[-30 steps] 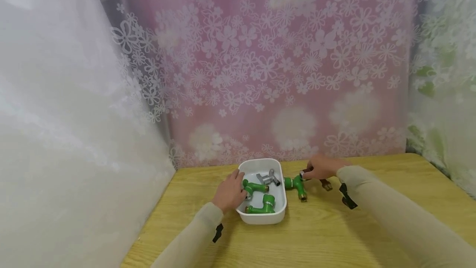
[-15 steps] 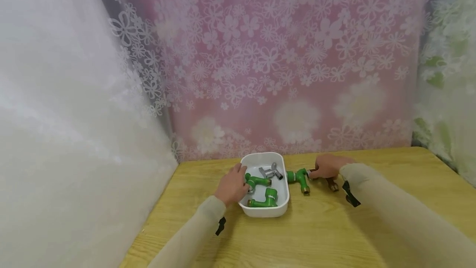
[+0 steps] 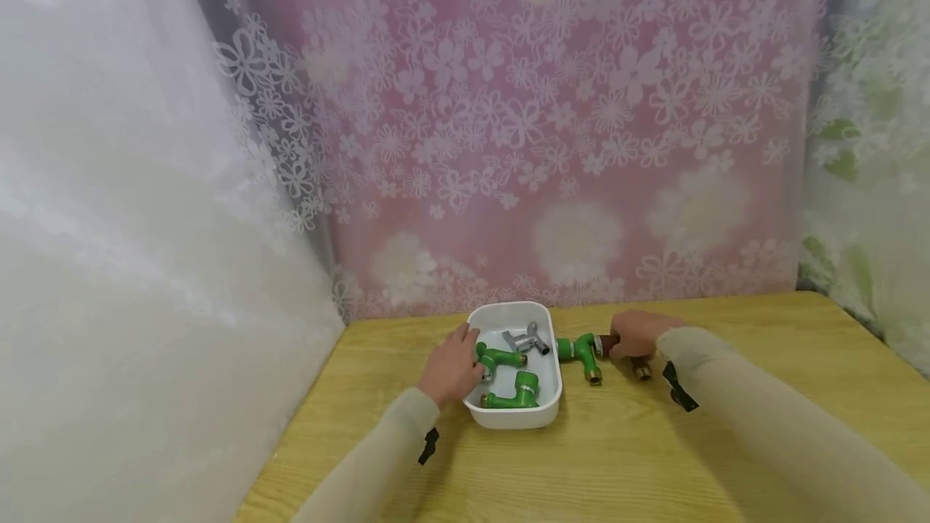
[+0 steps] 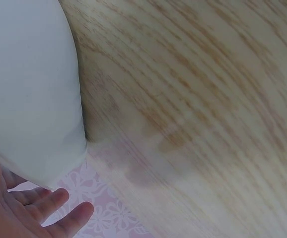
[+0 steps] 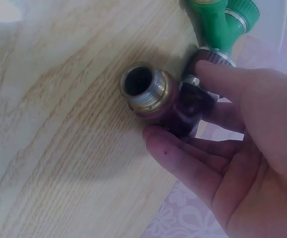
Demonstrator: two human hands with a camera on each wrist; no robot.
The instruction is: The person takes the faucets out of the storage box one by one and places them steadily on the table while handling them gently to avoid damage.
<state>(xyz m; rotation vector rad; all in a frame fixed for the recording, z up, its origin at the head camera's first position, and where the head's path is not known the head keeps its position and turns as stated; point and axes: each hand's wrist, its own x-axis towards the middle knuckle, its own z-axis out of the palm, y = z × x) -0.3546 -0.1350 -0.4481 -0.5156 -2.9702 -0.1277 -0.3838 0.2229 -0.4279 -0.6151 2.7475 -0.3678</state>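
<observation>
My left hand point(image 3: 450, 366) rests over the left rim of a white tub point(image 3: 512, 420); in the left wrist view its relaxed fingers point(image 4: 73, 218) extend past the tub's corner. Inside lie two green taps point(image 3: 504, 357) point(image 3: 514, 395) and a grey metal tap point(image 3: 528, 339). Outside, against the tub's right side, lies another green tap point(image 3: 585, 352). My right hand point(image 3: 634, 335) holds a dark brown tap point(image 5: 180, 111) between thumb and fingers, its threaded metal outlet facing the right wrist camera. The brown tap's ribbed end is right at the green tap.
The tub and taps are on a wood-grain table point(image 3: 596, 466). A pink flowered curtain point(image 3: 567, 144) hangs behind the table's back edge, and white sheeting point(image 3: 145, 265) hangs at the left.
The right hand has shifted slightly right, and the brown tap's ribbed end now shows between it and the green tap. The left hand stays at the tub's rim. The head view has shifted slightly.
</observation>
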